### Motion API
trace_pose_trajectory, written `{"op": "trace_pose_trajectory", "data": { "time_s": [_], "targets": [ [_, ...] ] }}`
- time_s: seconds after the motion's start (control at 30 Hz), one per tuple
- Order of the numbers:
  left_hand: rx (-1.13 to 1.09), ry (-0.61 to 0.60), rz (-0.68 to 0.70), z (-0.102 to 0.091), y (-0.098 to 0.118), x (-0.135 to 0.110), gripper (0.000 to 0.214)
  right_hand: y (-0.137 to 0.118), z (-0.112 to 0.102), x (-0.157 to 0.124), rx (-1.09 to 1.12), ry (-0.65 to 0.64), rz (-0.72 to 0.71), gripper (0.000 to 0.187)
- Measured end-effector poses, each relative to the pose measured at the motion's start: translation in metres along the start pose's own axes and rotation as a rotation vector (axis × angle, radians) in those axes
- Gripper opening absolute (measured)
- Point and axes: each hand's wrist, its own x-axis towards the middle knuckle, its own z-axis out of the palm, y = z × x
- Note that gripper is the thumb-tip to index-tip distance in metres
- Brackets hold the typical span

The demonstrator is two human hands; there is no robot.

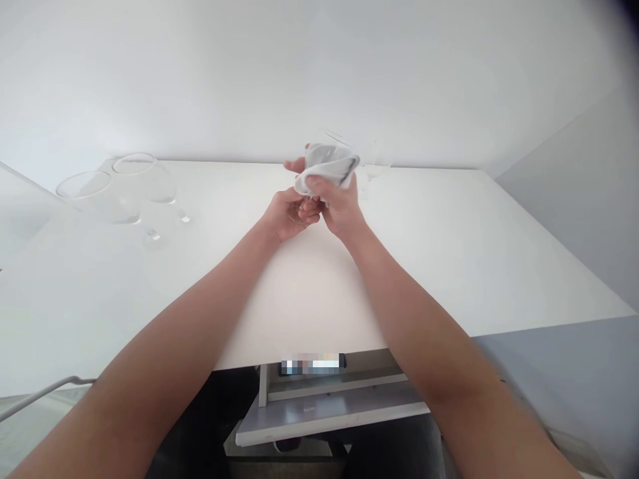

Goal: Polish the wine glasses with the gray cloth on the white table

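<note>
Near the back edge of the table (449, 266), right hand (343, 207) clasps cloth (327, 167) against glass (333, 140); left hand (289, 214) curls around its base; open room lies rightward.

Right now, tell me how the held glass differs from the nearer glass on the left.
The held glass is up between the left hand and right hand; the nearer left glass stands on the white table, untouched. A white cloth hides much of the held glass, while the nearer left glass is uncovered. Both look clear; the cloth prevents comparing sizes.
</note>
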Motion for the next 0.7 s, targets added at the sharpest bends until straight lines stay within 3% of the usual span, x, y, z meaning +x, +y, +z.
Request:
{"op": "trace_pose_trajectory", "data": {
  "time_s": [0.07,0.23,0.37,0.43,0.5,0.6,0.7],
  "targets": [
    [0.055,0.048,0.071,0.003,-0.003,0.002,0.037,0.003,0.004,-0.001,-0.011,0.025,0.023,0.035],
    [0.242,0.102,0.158,0.002,-0.013,0.008,0.032,0.015,0.003,0.003,0.034,0.136,0.039,0.041],
    [0.434,0.262,0.456,-0.004,-0.016,0.010,0.006,0.022,0.002,0.009,0.021,0.236,-0.067,0.039],
    [0.441,0.303,0.568,-0.006,-0.013,0.008,0.012,0.023,0.005,0.010,-0.012,0.239,-0.059,0.041],
    [0.359,0.292,0.544,-0.007,-0.008,0.006,0.031,0.023,0.006,0.010,0.028,0.150,0.024,0.044],
    [0.284,0.244,0.385,-0.008,-0.003,0.004,0.072,0.019,0.001,0.009,0.159,-0.155,0.212,0.049],
    [0.284,0.234,0.328,-0.008,-0.002,0.004,0.081,0.011,-0.008,0.009,0.222,-0.384,0.313,0.050]
  ]
}}
